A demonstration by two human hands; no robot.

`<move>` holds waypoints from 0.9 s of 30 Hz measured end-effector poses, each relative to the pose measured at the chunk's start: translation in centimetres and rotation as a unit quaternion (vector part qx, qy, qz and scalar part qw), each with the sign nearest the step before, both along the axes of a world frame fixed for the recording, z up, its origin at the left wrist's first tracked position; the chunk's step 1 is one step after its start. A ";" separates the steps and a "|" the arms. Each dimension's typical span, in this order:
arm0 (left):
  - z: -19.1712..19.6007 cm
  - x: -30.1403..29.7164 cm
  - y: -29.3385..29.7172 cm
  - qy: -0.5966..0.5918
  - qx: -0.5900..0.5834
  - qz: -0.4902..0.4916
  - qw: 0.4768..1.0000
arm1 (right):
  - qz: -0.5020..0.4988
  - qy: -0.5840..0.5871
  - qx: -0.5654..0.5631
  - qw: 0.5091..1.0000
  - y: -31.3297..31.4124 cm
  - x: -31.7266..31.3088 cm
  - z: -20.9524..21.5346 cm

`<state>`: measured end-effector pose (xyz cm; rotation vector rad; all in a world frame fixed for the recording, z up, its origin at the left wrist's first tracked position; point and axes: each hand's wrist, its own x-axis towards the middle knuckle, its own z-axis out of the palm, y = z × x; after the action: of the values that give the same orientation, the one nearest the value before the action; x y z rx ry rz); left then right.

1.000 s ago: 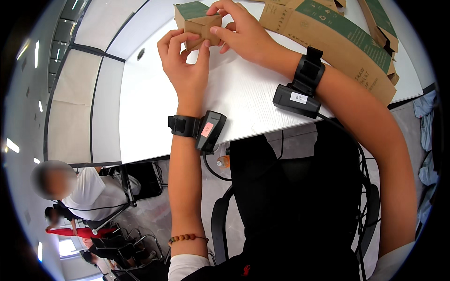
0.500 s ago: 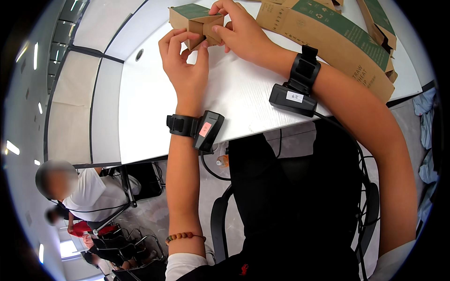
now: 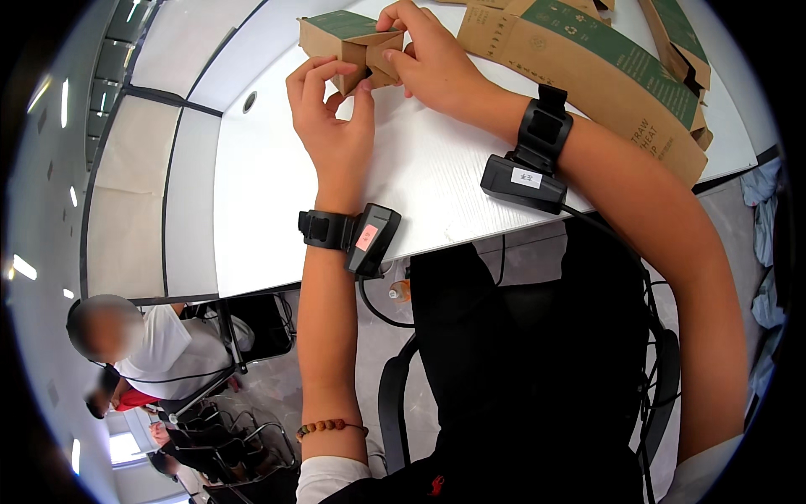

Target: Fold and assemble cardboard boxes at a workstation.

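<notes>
Small box (image 3: 347,48), brown card with a green top, at the far edge of view over the bench (image 3: 437,181), left of centre. Whether it rests on the bench or is lifted: cannot tell. Near end not fully closed; flaps stand loose, dark gap between them.

Left hand (image 3: 334,118) at the box's near lower corner, index and thumb lightly gripping the card from either side. Right hand (image 3: 434,63) on the right edge: fingers over the green top, thumb on the near end, gripping that edge.

To the right, a large flattened carton (image 3: 579,76), brown and green; another carton (image 3: 678,38) beyond it.

Step in hand, by judgement: working the end flaps. Next move seems to call for steadying the box with the right fingers while the left thumb handles the loose flap, without creasing the card.
</notes>
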<state>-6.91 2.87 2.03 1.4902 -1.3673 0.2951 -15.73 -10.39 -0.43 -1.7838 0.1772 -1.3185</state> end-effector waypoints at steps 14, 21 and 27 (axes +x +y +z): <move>0.0 0.0 0.2 0.007 0.008 0.005 1.000 | 0.001 0.010 -0.001 1.000 -0.1 0.1 -0.3; -0.1 0.0 0.2 0.007 0.009 -0.001 1.000 | 0.009 0.030 0.011 0.999 0.0 -0.1 -0.1; 0.0 0.1 0.4 0.001 0.016 0.002 1.000 | 0.036 0.064 0.064 0.995 0.2 -0.4 0.5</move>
<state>-6.85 3.30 2.05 1.5199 -1.3726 0.2761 -16.14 -10.15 0.04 -1.7498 0.2609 -1.1175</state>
